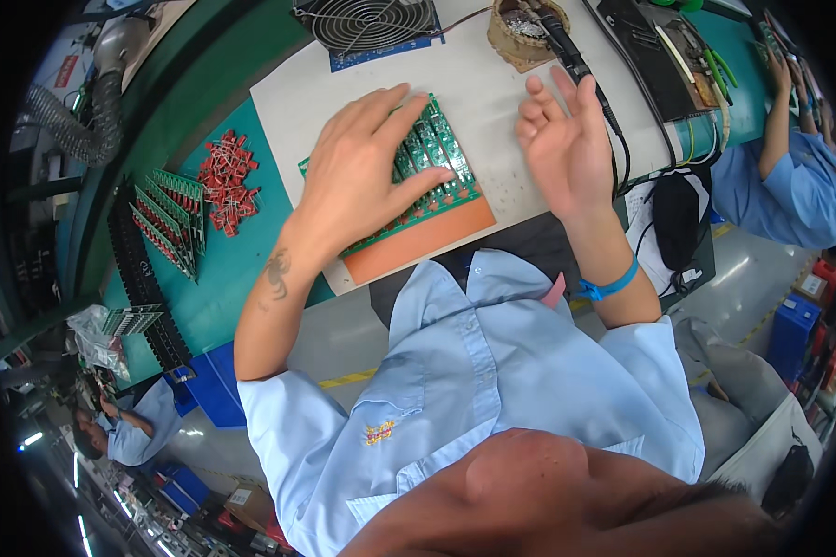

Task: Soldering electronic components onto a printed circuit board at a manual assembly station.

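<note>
My left hand lies flat, fingers spread, on a green circuit board panel that rests on an orange pad on a white mat. My right hand hovers just right of the board with fingers loosely curled and apart, holding nothing. A blue strap circles my right wrist. A black soldering iron lies just beyond my right hand, its tip in a round holder.
A fan with a wire grille sits at the back. A pile of small red parts and racked green boards lie left on the green table. A co-worker in blue works at right; another person at lower left.
</note>
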Available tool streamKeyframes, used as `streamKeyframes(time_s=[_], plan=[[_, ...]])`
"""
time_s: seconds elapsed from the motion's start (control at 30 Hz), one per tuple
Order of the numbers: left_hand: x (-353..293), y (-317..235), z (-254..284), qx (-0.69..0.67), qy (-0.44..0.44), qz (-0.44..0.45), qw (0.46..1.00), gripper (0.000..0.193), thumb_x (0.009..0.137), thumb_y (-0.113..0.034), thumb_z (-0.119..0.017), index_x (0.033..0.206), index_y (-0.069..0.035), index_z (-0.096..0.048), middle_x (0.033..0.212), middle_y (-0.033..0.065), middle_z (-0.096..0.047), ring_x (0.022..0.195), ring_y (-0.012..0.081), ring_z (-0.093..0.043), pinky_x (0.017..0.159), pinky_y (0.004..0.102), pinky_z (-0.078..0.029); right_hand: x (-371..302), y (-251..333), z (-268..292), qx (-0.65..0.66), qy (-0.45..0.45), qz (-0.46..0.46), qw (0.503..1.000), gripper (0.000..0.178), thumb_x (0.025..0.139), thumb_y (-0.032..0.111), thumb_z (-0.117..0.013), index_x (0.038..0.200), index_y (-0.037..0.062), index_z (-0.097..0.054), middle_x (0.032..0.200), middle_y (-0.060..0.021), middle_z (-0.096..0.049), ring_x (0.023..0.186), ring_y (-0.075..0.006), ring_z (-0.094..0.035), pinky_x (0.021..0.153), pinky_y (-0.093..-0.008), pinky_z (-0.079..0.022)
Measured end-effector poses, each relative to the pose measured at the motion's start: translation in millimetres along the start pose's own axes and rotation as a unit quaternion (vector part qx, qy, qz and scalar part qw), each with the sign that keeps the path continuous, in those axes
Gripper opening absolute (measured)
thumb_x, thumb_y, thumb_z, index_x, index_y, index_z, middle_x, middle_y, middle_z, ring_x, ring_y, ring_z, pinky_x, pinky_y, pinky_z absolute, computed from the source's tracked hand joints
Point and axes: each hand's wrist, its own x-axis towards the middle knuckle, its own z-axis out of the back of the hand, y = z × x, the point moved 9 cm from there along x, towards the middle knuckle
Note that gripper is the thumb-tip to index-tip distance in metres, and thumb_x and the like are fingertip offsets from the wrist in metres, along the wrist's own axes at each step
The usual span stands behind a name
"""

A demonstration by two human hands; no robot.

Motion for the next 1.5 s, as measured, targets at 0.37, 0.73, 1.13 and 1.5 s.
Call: streamKeyframes(time_s=[0.37, 0.73, 1.13, 1.5], plan=[[15, 7, -22, -0.034, -0.003, 0.043, 0.998, 0.049, 0.084, -0.037, -0.086, 0.117, -0.003, -0.077, 0.133, 0.0116, -0.071, 0.115, 0.0304, -0.069, 0.101, 0.0414, -0.054, -26, 79, -4, -0.423, 0.029, 0.288, 0.859, 0.045, 0.109, 0.023, -0.062, 0.147, 0.0055, -0.046, 0.131, -0.0221, -0.062, 0.09, -0.02, -0.067, 0.08, -0.0343, -0.057], [13, 7, -21, -0.046, -0.026, 0.03, 0.998, 0.049, 0.081, -0.033, -0.089, 0.119, -0.005, -0.076, 0.13, 0.0089, -0.07, 0.114, 0.0275, -0.068, 0.101, 0.0395, -0.052, -62, 66, -10, -0.364, 0.086, 0.308, 0.875, 0.047, 0.095, 0.005, -0.074, 0.137, 0.0005, -0.053, 0.109, -0.0207, -0.072, 0.085, -0.0224, -0.067, 0.08, -0.0339, -0.056], [12, 9, -23, -0.051, -0.023, 0.037, 0.998, 0.05, 0.081, -0.033, -0.089, 0.12, -0.006, -0.076, 0.132, 0.0058, -0.069, 0.116, 0.0249, -0.066, 0.101, 0.0376, -0.049, -61, 46, -27, -0.571, 0.174, 0.131, 0.792, 0.043, 0.074, -0.001, -0.082, 0.116, -0.0019, -0.072, 0.103, -0.0148, -0.074, 0.082, -0.0203, -0.064, 0.075, -0.0277, -0.051], [11, 10, -24, -0.061, -0.018, 0.039, 0.997, 0.051, 0.082, -0.034, -0.088, 0.121, -0.006, -0.075, 0.132, 0.0052, -0.068, 0.119, 0.025, -0.065, 0.102, 0.0381, -0.048, -55, 40, -26, -0.586, 0.178, 0.133, 0.78, 0.049, 0.068, -0.004, -0.078, 0.117, -0.0005, -0.074, 0.101, -0.0138, -0.075, 0.079, -0.02, -0.065, 0.072, -0.028, -0.051]])
